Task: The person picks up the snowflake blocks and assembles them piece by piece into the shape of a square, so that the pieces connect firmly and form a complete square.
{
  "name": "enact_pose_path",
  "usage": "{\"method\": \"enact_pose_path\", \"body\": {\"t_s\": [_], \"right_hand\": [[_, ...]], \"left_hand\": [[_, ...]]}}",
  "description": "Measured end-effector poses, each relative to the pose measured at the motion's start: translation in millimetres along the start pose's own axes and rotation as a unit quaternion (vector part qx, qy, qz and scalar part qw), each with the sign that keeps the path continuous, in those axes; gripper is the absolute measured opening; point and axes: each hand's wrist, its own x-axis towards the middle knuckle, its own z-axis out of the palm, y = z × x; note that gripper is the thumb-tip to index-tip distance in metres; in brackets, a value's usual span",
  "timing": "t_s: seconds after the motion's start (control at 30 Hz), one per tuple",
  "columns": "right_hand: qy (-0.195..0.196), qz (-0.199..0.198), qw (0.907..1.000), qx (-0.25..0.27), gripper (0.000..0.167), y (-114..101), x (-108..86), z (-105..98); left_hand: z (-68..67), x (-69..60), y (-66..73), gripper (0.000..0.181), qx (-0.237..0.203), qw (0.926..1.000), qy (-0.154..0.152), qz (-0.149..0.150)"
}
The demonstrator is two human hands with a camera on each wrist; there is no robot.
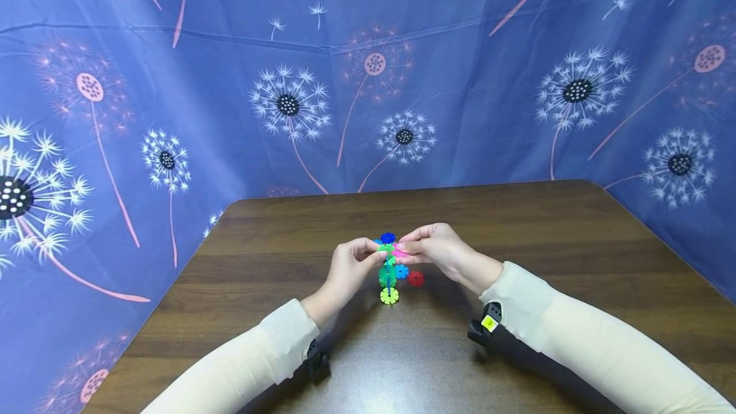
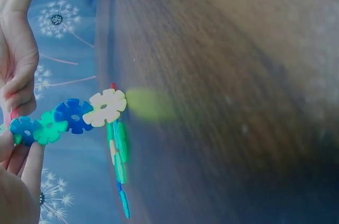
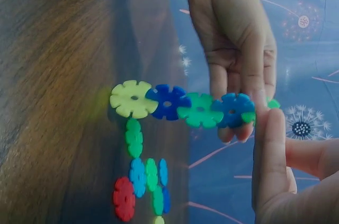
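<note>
An upright column of interlocking flower-shaped plastic discs rises from a yellow disc point(image 3: 133, 99) at the table, through a dark blue disc point(image 3: 168, 102), a green disc point(image 3: 200, 110) and a blue disc point(image 3: 233, 109). At its top my left hand point(image 1: 352, 267) pinches a green disc point(image 1: 386, 248). From the other side, my right hand point(image 1: 441, 250) pinches a pink disc point(image 1: 399, 250) against that top piece. Fingers partly hide where the two meet. Both hands are above the table, close together.
More joined discs stand low around the column, among them a red disc point(image 1: 416, 278), a light blue disc point(image 1: 402, 271) and a dark blue disc point(image 1: 388, 237). The brown wooden table point(image 1: 517, 222) ends at a blue dandelion-print cloth point(image 1: 471, 69).
</note>
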Motion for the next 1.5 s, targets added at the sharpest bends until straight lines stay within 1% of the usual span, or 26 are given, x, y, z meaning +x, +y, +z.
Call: {"method": "enact_pose_path", "body": {"t_s": [0.17,0.23,0.37,0.5,0.67,0.8,0.9,1.03,1.13,1.27,1.4,1.5], "right_hand": [[-0.012,0.011,0.9998,-0.013,0.028,-2.4,0.3,-1.5],[-0.021,0.017,0.9992,-0.030,0.027,-3.6,0.2,-4.8],[-0.024,0.024,0.9981,-0.051,0.028,-6.7,1.0,-15.1],[-0.017,0.018,0.9982,-0.055,0.033,-8.2,6.1,-29.1],[0.001,0.014,0.9965,-0.082,0.042,-6.6,14.5,-45.0],[0.019,0.002,0.9944,-0.104,0.041,-5.2,19.6,-51.9],[0.030,-0.004,0.9901,-0.137,0.039,-3.8,24.2,-55.5],[0.053,0.007,0.9799,-0.192,0.038,-2.3,32.7,-60.7],[0.069,0.015,0.9718,-0.225,0.037,-1.6,42.0,-63.6],[0.083,0.018,0.9652,-0.247,0.037,3.3,55.5,-66.4],[0.097,0.011,0.9585,-0.268,0.034,11.9,66.8,-69.7],[0.110,0.003,0.9473,-0.301,0.033,18.1,73.6,-71.9]], "left_hand": [[-1.4,0.3,0.7,0.010,0.002,0.9999,-0.005,-0.009],[-1.9,0.3,0.3,0.010,0.005,0.9999,-0.009,-0.010],[-2.8,-0.7,-0.4,0.010,0.000,0.9998,-0.010,-0.017],[-3.5,-1.9,-0.8,0.010,-0.007,0.9997,-0.008,-0.023],[-4.9,-3.6,2.2,0.010,-0.015,0.9994,-0.008,-0.031],[-6.7,-3.8,3.0,0.010,-0.015,0.9993,-0.009,-0.033],[-6.9,-4.3,3.8,0.012,-0.007,0.9995,-0.006,-0.028],[-6.3,-5.5,4.1,0.014,0.000,0.9998,-0.002,-0.021],[-6.9,-6.4,4.2,0.014,0.000,0.9997,-0.001,-0.023],[-8.0,-7.9,3.9,0.013,-0.003,0.9995,-0.007,-0.032],[-8.2,-9.2,3.7,0.013,-0.007,0.9993,-0.013,-0.035],[-7.4,-9.4,3.5,0.015,-0.009,0.9994,-0.011,-0.032]]}}
